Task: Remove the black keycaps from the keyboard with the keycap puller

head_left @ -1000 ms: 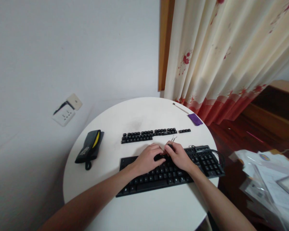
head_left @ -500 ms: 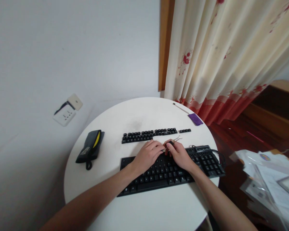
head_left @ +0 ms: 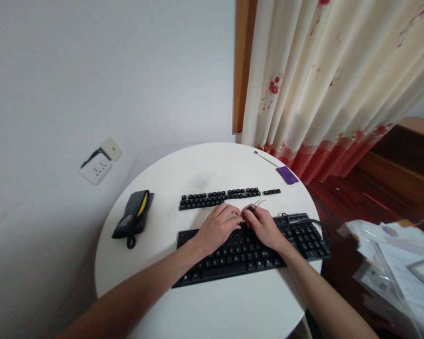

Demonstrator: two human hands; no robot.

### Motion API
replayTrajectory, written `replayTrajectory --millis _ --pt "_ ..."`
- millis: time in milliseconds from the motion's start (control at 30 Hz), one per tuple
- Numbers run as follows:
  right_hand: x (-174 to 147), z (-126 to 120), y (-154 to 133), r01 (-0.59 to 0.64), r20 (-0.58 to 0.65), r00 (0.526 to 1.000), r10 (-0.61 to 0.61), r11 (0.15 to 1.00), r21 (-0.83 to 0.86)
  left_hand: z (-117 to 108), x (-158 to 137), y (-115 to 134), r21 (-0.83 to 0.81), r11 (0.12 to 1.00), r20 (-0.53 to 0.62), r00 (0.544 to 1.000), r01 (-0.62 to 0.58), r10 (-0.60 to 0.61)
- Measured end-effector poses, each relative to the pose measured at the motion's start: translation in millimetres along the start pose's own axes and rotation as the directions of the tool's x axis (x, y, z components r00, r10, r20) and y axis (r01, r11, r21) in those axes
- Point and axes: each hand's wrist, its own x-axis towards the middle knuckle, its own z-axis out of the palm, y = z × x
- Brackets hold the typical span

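A black keyboard (head_left: 229, 270) lies in front of me on the round white table (head_left: 169, 310). Above its upper rows, my right hand (head_left: 263, 226) is closed around a keycap puller (head_left: 259, 201), whose dark handle sits in the fingers and whose thin wire prongs point away from me. Close beside it, my left hand (head_left: 219, 226) has curled fingers that meet the right fingertips; anything small between them is hidden. Beyond the hands, black keycaps (head_left: 198, 202) stand in neat rows on the table.
A black pouch with a yellow strip (head_left: 132, 214) lies at the left. Near the far right edge are a purple cloth (head_left: 287, 175) and a thin brush (head_left: 265, 158). A coiled cable (head_left: 323, 230) hangs by the keyboard's right end. Plastic bags and papers (head_left: 399, 268) lie right of the table.
My left fingers have shifted slightly at the right fingertips, with the thumb moved a little. The keycap puller has tilted slightly in my right hand; the keyboard and keycap rows stay put.
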Motion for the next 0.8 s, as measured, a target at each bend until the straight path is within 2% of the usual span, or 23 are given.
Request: replayTrajectory --millis 233,333,433,533,600,700,800 --pt "2.2 1.6 1.5 -0.089 -0.033 0.995 0.097 0.979 0.186 0.8 -0.5 -2.1 -0.167 0.986 -0.044 0.999 0.011 -0.018" --pt "4.1 2.6 4.8 -0.115 -0.094 0.986 0.140 0.967 0.227 -4.5 2.0 -13.3 -0.231 0.968 -0.140 0.982 0.093 -0.128" --pt "5.3 3.5 7.9 -0.126 -0.154 0.975 0.163 0.966 0.225 -14.5 8.5 -30.3 -0.265 0.945 -0.245 0.935 0.190 -0.257" --pt "5.4 4.2 8.7 -0.124 -0.172 0.972 0.162 0.969 0.213 -20.6 17.2 -45.4 -0.234 0.935 -0.283 0.902 0.265 -0.326" --pt "5.1 4.4 8.3 -0.120 -0.177 0.972 0.157 0.972 0.202 -18.3 22.6 -51.6 -0.170 0.942 -0.235 0.916 0.291 -0.325" --pt "5.0 4.4 8.0 -0.108 -0.189 0.971 0.144 0.976 0.187 -6.1 27.9 -55.8 -0.053 0.954 -0.089 0.950 0.296 -0.300" --pt "5.5 4.2 8.6 -0.104 -0.196 0.970 0.142 0.976 0.191 8.7 29.2 -57.6 0.069 0.954 0.025 0.955 0.292 -0.295"
